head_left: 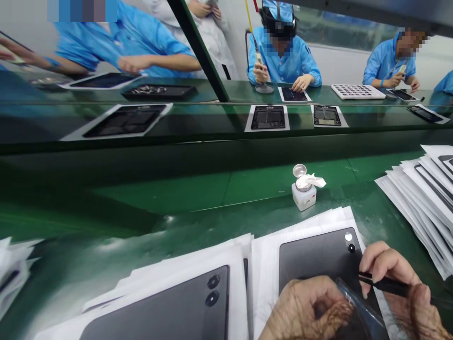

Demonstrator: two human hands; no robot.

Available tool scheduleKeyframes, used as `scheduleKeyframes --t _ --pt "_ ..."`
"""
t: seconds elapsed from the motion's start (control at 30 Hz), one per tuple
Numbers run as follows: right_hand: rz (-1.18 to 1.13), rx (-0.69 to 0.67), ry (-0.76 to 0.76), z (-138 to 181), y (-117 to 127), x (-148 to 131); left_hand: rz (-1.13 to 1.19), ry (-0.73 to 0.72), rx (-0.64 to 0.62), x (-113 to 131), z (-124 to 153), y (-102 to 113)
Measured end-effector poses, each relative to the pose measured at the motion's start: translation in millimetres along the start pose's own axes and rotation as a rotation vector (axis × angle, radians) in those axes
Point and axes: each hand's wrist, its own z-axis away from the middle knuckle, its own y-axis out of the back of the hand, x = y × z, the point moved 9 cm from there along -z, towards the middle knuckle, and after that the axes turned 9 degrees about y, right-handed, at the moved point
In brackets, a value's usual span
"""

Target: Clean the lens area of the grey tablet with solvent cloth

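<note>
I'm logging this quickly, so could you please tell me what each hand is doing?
Left hand: closed on clear film over the tablet.
Right hand: closed, holding a black pen-like tool.

A tablet (318, 259) is lain under the left hand (307, 309), a bottle (303, 193) beyond it, another tablet (170, 311) to its left.

Left hand (306, 307) low at centre, fingers curled into a loose fist, back up. Right hand (392, 278) just beside it, fingertips pinched in a tight grip, wrist bent inward.
</note>
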Motion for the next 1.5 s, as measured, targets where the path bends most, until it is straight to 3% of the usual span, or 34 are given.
scheduleKeyframes --t 0.17,0.4,1.17,1.4,1.5 --pt "0.051 -0.008 -0.04 2.2 -1.0 0.7 -0.036 -0.002 -0.014 1.9 1.7 -2.1" --pt "0.122 -0.008 0.1 -3.4 6.8 -4.6 -0.066 -0.003 0.003 4.6 1.8 -1.1" --pt "0.194 0.005 0.159 -6.7 9.7 -5.4 -0.192 0.097 -0.014 2.0 0.4 -4.1" --pt "0.197 -0.218 0.277 -8.2 5.9 -7.7 -0.187 0.038 -0.021 -4.3 0.7 -1.4" --pt "0.115 -0.177 0.306 -1.9 10.4 -3.3 -0.156 0.002 -0.055 -14.5 -2.3 -4.4"
